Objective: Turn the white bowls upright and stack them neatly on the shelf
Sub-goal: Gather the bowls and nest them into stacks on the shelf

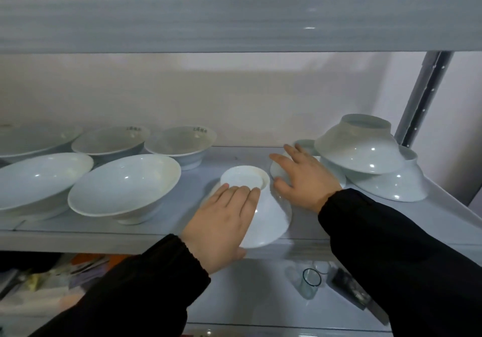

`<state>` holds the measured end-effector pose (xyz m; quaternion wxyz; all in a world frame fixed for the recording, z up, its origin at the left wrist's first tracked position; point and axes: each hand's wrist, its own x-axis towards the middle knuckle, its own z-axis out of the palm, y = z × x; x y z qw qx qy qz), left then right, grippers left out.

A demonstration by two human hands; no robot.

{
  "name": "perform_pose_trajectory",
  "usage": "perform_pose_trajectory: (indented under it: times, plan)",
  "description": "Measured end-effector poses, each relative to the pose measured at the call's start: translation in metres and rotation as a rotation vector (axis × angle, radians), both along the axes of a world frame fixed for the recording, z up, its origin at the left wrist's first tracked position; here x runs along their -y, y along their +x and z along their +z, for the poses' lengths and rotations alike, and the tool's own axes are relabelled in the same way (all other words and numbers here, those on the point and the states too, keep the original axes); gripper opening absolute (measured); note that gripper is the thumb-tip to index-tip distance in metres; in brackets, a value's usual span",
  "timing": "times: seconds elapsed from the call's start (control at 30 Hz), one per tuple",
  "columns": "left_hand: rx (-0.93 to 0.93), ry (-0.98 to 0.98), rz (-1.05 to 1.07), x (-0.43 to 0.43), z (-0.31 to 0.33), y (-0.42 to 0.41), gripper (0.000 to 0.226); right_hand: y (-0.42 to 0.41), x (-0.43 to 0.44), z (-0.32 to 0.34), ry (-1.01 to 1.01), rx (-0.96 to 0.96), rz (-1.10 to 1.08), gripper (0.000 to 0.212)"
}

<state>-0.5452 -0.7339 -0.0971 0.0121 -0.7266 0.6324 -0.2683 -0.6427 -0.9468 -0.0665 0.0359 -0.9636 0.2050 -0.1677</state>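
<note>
An upside-down white bowl (266,206) sits at the front edge of the grey shelf (391,222), its foot ring facing up. My left hand (221,222) grips its left side, fingers over the wall and thumb under the rim. My right hand (302,177) lies spread on a second overturned bowl (276,169) just behind, mostly hiding it. To the right, an inverted bowl (360,148) leans on two more overturned ones (396,180). On the left stand several upright bowls, the nearest one (125,185) beside a stacked one (39,180).
Two upright bowls with dark lettering (180,143) stand at the back left against the wall. A metal upright (422,96) rises at the right. The shelf above (234,23) hangs low. Below, a glass (310,282) and a dark object sit on a lower shelf.
</note>
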Motion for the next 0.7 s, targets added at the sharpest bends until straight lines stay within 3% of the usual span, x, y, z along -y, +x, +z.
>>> perform_pose_trajectory:
  times: [0.17,0.27,0.33,0.43,0.5,0.63,0.7]
  plan:
    - [0.032,0.055,0.048,-0.006,0.006,-0.003,0.121,-0.003,-0.013,0.008,-0.001,0.024,0.024,0.059]
    - [-0.130,0.064,0.059,-0.005,0.016,-0.001,0.114,-0.010,-0.021,0.022,0.054,0.068,0.030,0.057]
    - [-0.367,-0.039,0.110,-0.004,0.028,0.002,0.112,-0.015,-0.025,0.036,0.086,0.137,0.042,0.055]
    - [-0.704,-0.370,0.151,0.000,0.044,0.008,0.109,-0.021,-0.031,0.057,0.097,0.273,0.067,0.051]
    - [-1.040,-0.584,0.171,0.005,0.047,0.012,0.102,-0.023,-0.034,0.066,0.083,0.327,0.087,0.050]
    - [-1.916,-0.834,0.041,0.019,0.034,0.020,0.060,-0.023,-0.038,0.069,0.083,0.343,0.108,0.056]
    - [-2.159,-0.880,0.026,0.023,0.023,0.025,0.044,-0.022,-0.040,0.065,0.083,0.325,0.112,0.056]
